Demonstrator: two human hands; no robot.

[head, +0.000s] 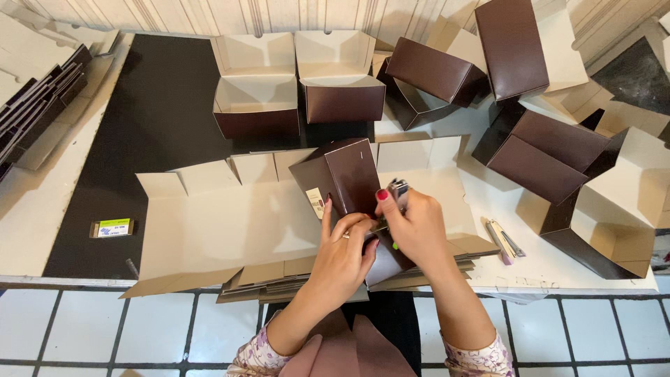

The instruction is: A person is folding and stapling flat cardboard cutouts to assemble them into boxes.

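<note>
A half-folded dark brown cardboard box (345, 174) stands tilted on a stack of flat, cream-coloured box blanks (209, 223) at the table's front. My left hand (345, 255) presses against the box's lower side, fingers spread on the card. My right hand (415, 227) grips a silver stapler (398, 190) held against the box's right edge. Both hands touch each other at the box.
Several finished brown boxes with cream insides (257, 94) (551, 153) sit at the back and right of the table. A second stapler (504, 241) lies to the right. A small staple packet (112, 227) rests on the black mat (160, 105). Flat blanks (35, 91) are piled at far left.
</note>
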